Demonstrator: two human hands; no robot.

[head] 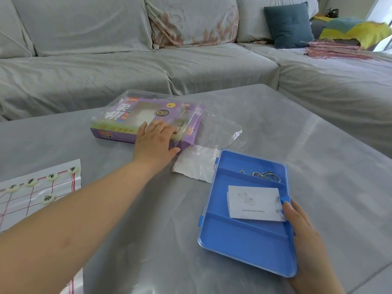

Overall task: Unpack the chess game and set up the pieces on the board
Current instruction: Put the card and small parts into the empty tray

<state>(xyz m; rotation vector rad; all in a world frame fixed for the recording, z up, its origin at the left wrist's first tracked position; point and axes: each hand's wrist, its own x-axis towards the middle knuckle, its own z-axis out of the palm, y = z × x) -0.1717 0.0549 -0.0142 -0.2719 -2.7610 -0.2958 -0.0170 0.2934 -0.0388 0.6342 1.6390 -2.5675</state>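
Tabletop (318, 145) in glossy grey, seen from above by the person working at it, with a pale grey sofa (106, 66) and a teal cushion (288, 24) across the top of the frame. Just left of centre lies the purple chess box (118, 122), half inside a clear plastic wrap (220, 128) that trails off to its right. The left hand (156, 141) rests on the box's near right corner, fingers straight and slightly apart on the lid, thumb along the near side. A crumpled white paper (197, 164) lies just below the box. At lower right the right hand (305, 236) grips the right edge of a blue case (244, 240) with a clear lid; its thumb is on top by the clasp, its other fingers hidden beneath. Inside the case are a paper slip (254, 203) and metal rings (262, 174). At the left edge the board sheet (12, 206), ruled in red, carries several pale round pieces (31, 182) along its upper lines.
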